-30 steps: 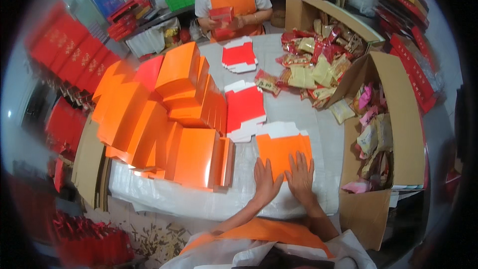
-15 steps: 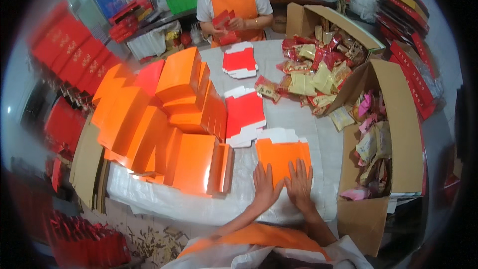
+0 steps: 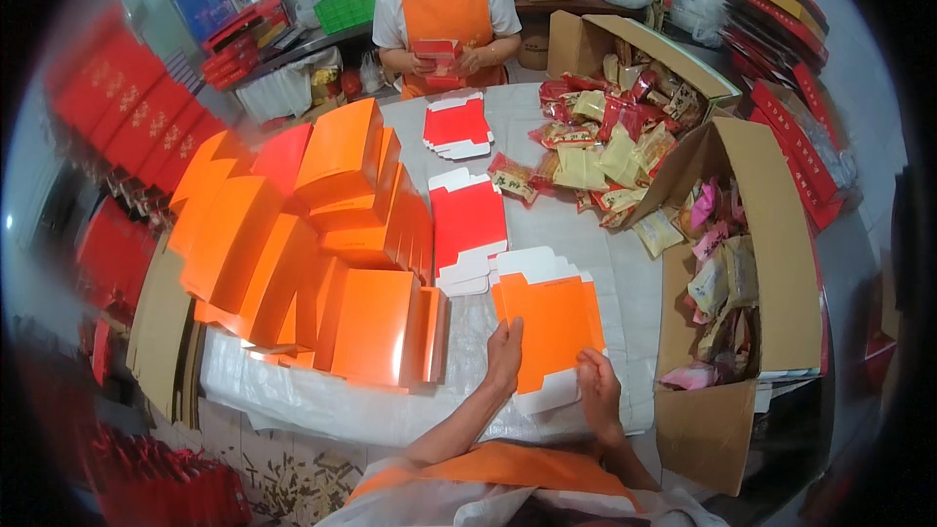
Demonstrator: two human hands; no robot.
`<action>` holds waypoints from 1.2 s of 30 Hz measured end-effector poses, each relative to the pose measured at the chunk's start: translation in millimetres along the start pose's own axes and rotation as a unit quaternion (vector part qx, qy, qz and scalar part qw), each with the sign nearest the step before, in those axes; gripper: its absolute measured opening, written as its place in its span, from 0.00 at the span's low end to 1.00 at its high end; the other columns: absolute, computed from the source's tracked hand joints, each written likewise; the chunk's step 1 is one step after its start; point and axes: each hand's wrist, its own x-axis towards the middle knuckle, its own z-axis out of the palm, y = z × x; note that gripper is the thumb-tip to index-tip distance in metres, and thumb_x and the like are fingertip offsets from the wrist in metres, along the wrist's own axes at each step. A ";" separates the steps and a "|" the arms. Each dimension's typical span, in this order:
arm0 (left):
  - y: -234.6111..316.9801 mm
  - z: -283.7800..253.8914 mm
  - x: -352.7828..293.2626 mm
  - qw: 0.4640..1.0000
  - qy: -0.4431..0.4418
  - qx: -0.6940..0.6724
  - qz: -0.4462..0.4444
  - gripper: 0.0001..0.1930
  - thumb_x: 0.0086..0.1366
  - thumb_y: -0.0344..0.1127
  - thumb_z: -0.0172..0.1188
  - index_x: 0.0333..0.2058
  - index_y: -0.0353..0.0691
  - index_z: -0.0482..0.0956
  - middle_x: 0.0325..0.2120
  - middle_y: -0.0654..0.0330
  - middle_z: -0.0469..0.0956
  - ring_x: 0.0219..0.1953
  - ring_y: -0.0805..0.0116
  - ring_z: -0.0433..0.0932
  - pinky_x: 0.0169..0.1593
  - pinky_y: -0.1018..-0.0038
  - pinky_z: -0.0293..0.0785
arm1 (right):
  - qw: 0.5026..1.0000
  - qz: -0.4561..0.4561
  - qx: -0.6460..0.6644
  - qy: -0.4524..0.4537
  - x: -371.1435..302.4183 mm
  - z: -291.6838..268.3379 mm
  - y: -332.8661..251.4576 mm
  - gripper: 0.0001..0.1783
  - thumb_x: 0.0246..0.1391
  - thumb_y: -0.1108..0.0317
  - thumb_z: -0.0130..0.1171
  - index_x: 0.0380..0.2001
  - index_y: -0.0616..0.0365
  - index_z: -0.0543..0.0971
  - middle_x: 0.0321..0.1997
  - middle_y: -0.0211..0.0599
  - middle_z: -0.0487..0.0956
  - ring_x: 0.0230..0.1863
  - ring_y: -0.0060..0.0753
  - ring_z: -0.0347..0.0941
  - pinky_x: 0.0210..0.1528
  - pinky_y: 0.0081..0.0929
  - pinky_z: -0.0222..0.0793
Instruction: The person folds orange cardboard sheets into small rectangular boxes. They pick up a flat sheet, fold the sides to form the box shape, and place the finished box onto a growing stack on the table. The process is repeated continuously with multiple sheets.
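A flat, unfolded orange carton [image 3: 549, 332] with white flaps lies on the table in front of me, over what looks like other flat cartons. My left hand [image 3: 504, 359] grips its left edge, thumb on top and fingers hidden beneath. At the lower right edge, my right hand [image 3: 598, 385] is closed, pinching the carton's side. Just beyond are flat red cartons [image 3: 469, 224] with white flaps. To the left stand stacked, folded orange boxes [image 3: 371, 324].
An open cardboard box [image 3: 789, 263] of wrapped packets stands on the right. Loose packets [image 3: 595, 161] spill from another cardboard box [image 3: 673, 44] farther back. Across the table, a person in an orange apron [image 3: 445, 20] holds a red box. Red boxes [image 3: 127, 98] are piled at the far left.
My hands, spread flat on the orange carton before, have moved apart to its edges and closed on them. The carton's lower white flap now shows. Across the table, the person's red box has shifted.
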 end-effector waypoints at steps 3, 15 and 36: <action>-5.3 3.0 -14.2 0.999 0.020 -0.031 0.022 0.14 0.66 0.40 0.42 0.37 0.34 0.69 0.31 0.63 0.70 0.32 0.78 0.68 0.36 0.79 0.67 | 0.901 0.231 0.359 -0.073 -15.8 -7.3 4.8 0.19 0.58 0.62 0.44 0.48 0.63 0.65 0.46 0.43 0.69 0.46 0.34 0.67 0.51 0.29 0.63; -12.6 -1.7 -25.8 0.997 -0.024 -0.073 0.026 0.17 0.66 0.41 0.41 0.43 0.31 0.65 0.38 0.59 0.70 0.39 0.74 0.68 0.44 0.79 0.66 | 0.983 -0.075 0.006 -0.170 0.0 28.4 5.9 0.19 0.59 0.59 0.40 0.49 0.58 0.65 0.50 0.33 0.68 0.50 0.30 0.63 0.53 0.29 0.58; 60.0 -40.3 -71.5 0.950 0.009 0.193 0.244 0.22 0.61 0.31 0.49 0.52 0.30 0.57 0.45 0.51 0.66 0.46 0.66 0.67 0.48 0.72 0.64 | 0.882 0.095 0.046 -0.458 -32.2 -6.7 -80.2 0.17 0.58 0.64 0.43 0.45 0.64 0.69 0.44 0.43 0.74 0.47 0.36 0.70 0.51 0.27 0.63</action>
